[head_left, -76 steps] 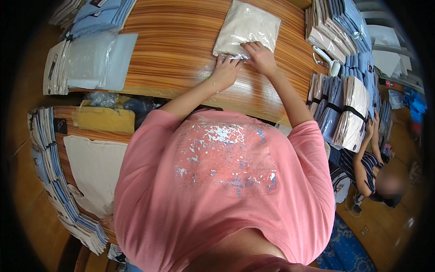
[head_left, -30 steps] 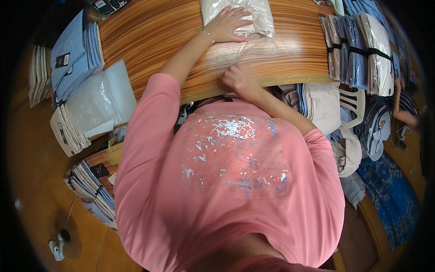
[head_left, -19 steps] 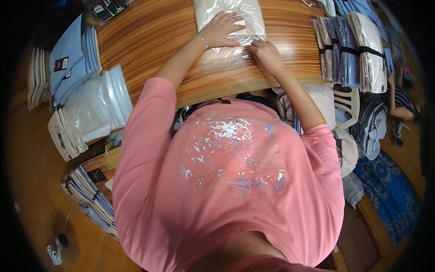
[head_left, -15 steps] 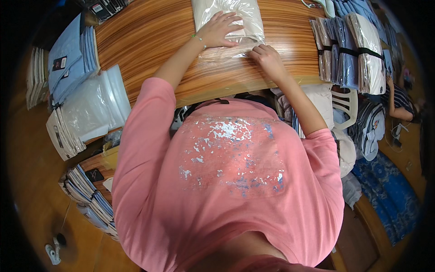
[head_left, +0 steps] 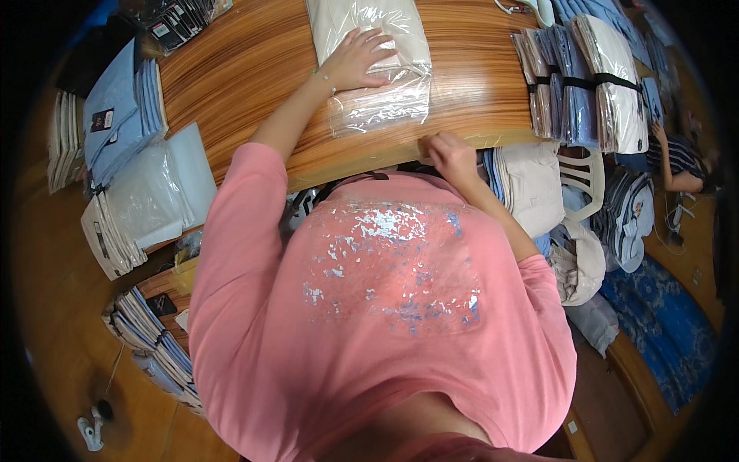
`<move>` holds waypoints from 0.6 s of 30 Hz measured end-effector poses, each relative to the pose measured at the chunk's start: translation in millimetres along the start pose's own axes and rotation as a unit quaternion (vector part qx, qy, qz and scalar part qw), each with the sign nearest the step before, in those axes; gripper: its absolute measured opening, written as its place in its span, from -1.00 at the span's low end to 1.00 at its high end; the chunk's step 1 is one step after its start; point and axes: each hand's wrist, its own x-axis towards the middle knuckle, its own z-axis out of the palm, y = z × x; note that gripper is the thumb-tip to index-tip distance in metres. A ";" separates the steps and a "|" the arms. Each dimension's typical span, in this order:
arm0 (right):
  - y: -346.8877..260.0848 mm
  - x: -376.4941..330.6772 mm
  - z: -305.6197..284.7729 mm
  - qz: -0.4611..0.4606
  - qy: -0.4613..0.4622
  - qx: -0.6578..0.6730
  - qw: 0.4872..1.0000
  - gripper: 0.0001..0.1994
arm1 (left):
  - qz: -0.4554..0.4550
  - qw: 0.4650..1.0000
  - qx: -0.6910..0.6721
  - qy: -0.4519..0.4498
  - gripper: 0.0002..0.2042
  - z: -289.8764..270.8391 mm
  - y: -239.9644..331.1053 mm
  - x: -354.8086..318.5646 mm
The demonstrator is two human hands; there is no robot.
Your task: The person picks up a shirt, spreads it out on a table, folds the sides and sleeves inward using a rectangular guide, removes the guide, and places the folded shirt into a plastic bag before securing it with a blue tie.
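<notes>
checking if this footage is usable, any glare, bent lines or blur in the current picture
Head view: white glare streaks the clear plastic bag, with a paler sheen on the wooden tabletop; head view: fisheye bending bows the tabletop's near edge, and the corners go black; head view: the co-worker's striped top, near the right rim, looks soft and dim.

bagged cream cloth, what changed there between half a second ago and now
The right hand has left the clear flap and drawn back toward the near edge of the table; whether it holds anything is unclear. The flap now lies spread further toward that edge. The left hand stays spread on the bagged cream cloth; the strapped stack stays put.
</notes>
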 end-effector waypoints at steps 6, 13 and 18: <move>63.1 69.7 -23.4 -0.012 0.079 -0.023 0.997 -0.76 | -0.020 0.997 -0.036 -0.058 -0.53 -37.3 40.7 -16.5; 106.5 97.8 -4.5 -0.241 -0.078 -0.069 0.965 -0.74 | -0.147 0.962 -0.227 0.024 -0.78 -49.9 29.6 -121.5; 110.8 107.6 -6.8 -0.308 -0.122 -0.097 0.938 -0.80 | -0.072 0.990 -0.119 0.038 -0.81 -50.0 32.4 -129.5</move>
